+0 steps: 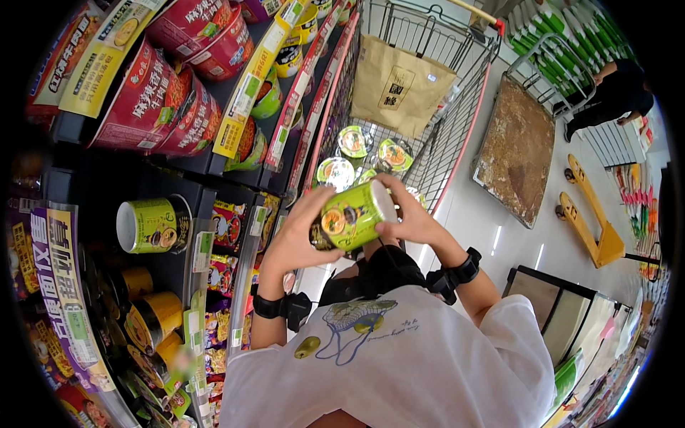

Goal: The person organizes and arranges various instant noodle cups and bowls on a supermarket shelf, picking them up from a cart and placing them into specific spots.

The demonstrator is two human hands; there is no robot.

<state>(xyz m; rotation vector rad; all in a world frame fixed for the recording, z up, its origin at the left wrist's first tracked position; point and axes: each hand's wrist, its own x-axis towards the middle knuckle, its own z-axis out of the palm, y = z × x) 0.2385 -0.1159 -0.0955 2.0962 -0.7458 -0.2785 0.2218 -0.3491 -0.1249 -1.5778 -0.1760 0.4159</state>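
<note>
Between both hands, in front of my chest, a green instant noodle cup (350,216) lies tilted on its side. My left hand (302,230) grips its dark end, while my right hand (409,214) holds the pale end, with fingers over the rim. Beyond them stands a wire shopping cart (464,134). Several green-rimmed noodle cups (395,155) and a brown paper bag (401,85) are inside it. Another green noodle cup (147,224) rests on its side on the dark shelf to my left.
Shelves at left hold red noodle buckets (144,101) and yellow-and-black cups (152,321). A flat platform trolley (516,144) and a yellow pallet jack (594,219) stand right of the cart. A person in dark clothes (623,88) is at the upper right.
</note>
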